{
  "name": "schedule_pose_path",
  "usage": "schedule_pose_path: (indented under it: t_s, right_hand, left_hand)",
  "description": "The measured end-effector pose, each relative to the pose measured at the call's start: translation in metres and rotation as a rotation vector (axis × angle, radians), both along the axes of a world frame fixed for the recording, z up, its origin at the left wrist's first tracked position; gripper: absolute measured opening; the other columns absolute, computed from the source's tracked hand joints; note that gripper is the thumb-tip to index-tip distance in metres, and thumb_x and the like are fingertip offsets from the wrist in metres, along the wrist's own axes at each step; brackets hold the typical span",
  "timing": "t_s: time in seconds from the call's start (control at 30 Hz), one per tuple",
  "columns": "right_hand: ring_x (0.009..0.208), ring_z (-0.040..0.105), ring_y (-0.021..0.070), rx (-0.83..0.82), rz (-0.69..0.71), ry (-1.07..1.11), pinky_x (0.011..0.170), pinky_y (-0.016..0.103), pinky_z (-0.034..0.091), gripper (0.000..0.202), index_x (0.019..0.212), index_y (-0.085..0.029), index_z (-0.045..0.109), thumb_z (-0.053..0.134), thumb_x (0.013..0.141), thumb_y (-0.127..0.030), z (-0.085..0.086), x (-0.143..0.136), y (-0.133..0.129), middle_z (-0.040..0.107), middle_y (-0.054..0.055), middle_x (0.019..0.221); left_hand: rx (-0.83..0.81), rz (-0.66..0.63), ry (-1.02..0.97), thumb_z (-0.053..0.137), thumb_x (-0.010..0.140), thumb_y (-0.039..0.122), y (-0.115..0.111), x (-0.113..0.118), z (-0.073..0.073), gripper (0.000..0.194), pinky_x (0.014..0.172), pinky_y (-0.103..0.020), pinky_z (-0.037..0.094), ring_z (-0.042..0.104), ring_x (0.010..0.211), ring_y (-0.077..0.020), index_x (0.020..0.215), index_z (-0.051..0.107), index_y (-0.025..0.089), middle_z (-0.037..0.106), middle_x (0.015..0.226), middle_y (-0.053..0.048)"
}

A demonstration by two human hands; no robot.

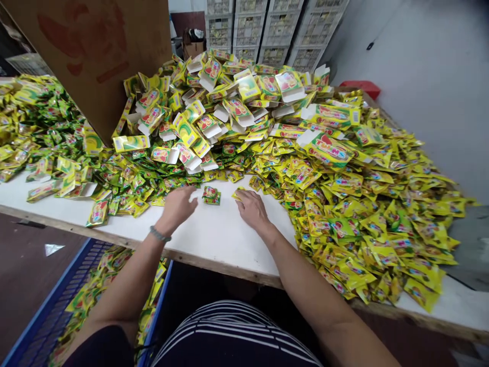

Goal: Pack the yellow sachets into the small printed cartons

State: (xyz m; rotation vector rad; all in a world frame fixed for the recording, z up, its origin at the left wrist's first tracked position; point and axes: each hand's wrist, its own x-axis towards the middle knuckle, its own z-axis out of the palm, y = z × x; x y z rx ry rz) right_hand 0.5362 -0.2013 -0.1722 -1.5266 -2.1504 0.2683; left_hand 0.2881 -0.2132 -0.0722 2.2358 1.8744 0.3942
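The left hand is held partly open, nothing visibly gripped. A yellow sachet is partly hidden by the curled right hand; whether it is gripped cannot be determined. Green sachets are positioned between both hands.

Tabletop free mid-front; yellow packets block right, boxes far side.

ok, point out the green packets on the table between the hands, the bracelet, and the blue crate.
Green packets (211, 197): head view, the middle of the little group.
Bracelet (160, 235): head view, the middle of the band.
Blue crate (56, 305): head view, its slotted left side wall.
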Motion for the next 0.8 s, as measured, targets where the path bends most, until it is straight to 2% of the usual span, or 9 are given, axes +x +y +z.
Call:
schedule_pose_path:
  t_s: [0.07, 0.13, 0.17, 0.3, 0.4, 0.47, 0.6, 0.73, 0.8]
  right_hand:
    - [0.120, 0.058, 0.0305, 0.023, 0.035, 0.008, 0.102, 0.046, 0.044, 0.047, 0.131, -0.011, 0.062, 0.049, 0.086, -0.008, 0.000, 0.005, -0.003, 0.067, 0.017, 0.129]
    - [0.117, 0.059, 0.0298, 0.027, 0.046, 0.071, 0.102, 0.046, 0.045, 0.052, 0.130, -0.012, 0.063, 0.049, 0.081, -0.003, -0.001, 0.010, -0.001, 0.068, 0.016, 0.126]
    - [0.115, 0.061, 0.0291, 0.022, 0.030, 0.139, 0.103, 0.046, 0.045, 0.051, 0.127, -0.014, 0.065, 0.049, 0.080, -0.003, -0.002, 0.012, 0.001, 0.070, 0.015, 0.124]
    - [0.098, 0.068, 0.0254, -0.119, -0.191, 0.654, 0.092, 0.044, 0.053, 0.032, 0.112, -0.018, 0.070, 0.056, 0.084, -0.021, 0.000, 0.020, 0.011, 0.074, 0.011, 0.111]
    - [0.085, 0.069, 0.0217, -0.308, -0.231, 1.112, 0.075, 0.036, 0.057, 0.040, 0.110, -0.017, 0.066, 0.067, 0.077, -0.040, 0.010, 0.022, 0.013, 0.074, 0.009, 0.102]
    - [0.085, 0.069, 0.0203, -0.356, -0.193, 1.286, 0.072, 0.033, 0.057, 0.049, 0.112, -0.018, 0.064, 0.072, 0.071, -0.045, 0.019, 0.022, 0.010, 0.074, 0.008, 0.102]
    - [0.088, 0.068, 0.0199, -0.387, -0.133, 1.283, 0.077, 0.035, 0.058, 0.049, 0.112, -0.019, 0.066, 0.073, 0.070, -0.044, 0.030, 0.024, 0.002, 0.073, 0.006, 0.103]
    - [0.083, 0.067, 0.0210, -0.432, -0.135, 1.090, 0.078, 0.036, 0.057, 0.040, 0.096, -0.018, 0.071, 0.075, 0.068, -0.046, 0.030, 0.027, 0.000, 0.073, 0.006, 0.094]
    - [0.082, 0.065, 0.0206, -0.409, -0.140, 1.084, 0.076, 0.034, 0.056, 0.039, 0.095, -0.018, 0.072, 0.074, 0.069, -0.047, 0.031, 0.030, 0.000, 0.073, 0.005, 0.092]
  left_hand:
    - [0.015, -0.156, -0.021, 0.061, 0.071, 0.009, 0.020, 0.023, -0.022, 0.035, 0.090, -0.036, 0.045, 0.064, 0.105, -0.0317, 0.104, 0.070, 0.016, 0.072, 0.108, -0.016]
    - [-0.012, -0.181, -0.060, 0.058, 0.068, 0.002, 0.034, 0.034, -0.039, 0.033, 0.084, -0.034, 0.046, 0.065, 0.097, -0.0302, 0.096, 0.070, 0.017, 0.072, 0.098, -0.015]
    - [-0.018, -0.143, -0.099, 0.057, 0.069, 0.002, 0.040, 0.035, -0.044, 0.029, 0.081, -0.033, 0.046, 0.065, 0.092, -0.0290, 0.090, 0.069, 0.018, 0.072, 0.090, -0.013]
    - [-0.012, 0.038, -0.436, 0.062, 0.076, 0.011, 0.051, 0.040, -0.045, 0.010, 0.073, -0.032, 0.046, 0.064, 0.075, -0.0243, 0.071, 0.059, 0.020, 0.061, 0.065, -0.005]
    - [-0.237, 0.054, -0.917, 0.068, 0.076, 0.023, 0.049, 0.056, -0.040, 0.011, 0.070, -0.031, 0.051, 0.065, 0.067, -0.0190, 0.075, 0.058, 0.018, 0.061, 0.065, -0.002]
    - [-0.434, 0.050, -1.190, 0.073, 0.073, 0.026, 0.043, 0.069, -0.041, 0.020, 0.069, -0.031, 0.055, 0.067, 0.066, -0.0168, 0.084, 0.061, 0.016, 0.065, 0.071, -0.002]
    - [-0.606, 0.083, -1.420, 0.081, 0.063, 0.022, 0.029, 0.084, -0.051, 0.037, 0.070, -0.029, 0.059, 0.072, 0.070, -0.0168, 0.093, 0.061, 0.012, 0.073, 0.087, -0.007]
    - [-0.657, 0.091, -1.494, 0.081, 0.064, 0.018, 0.021, 0.083, -0.058, 0.044, 0.069, -0.032, 0.062, 0.074, 0.072, -0.0198, 0.099, 0.056, 0.013, 0.074, 0.091, -0.008]
    - [-0.679, 0.080, -1.511, 0.080, 0.066, 0.016, 0.020, 0.081, -0.058, 0.042, 0.069, -0.032, 0.062, 0.075, 0.073, -0.0202, 0.099, 0.054, 0.014, 0.074, 0.093, -0.010]
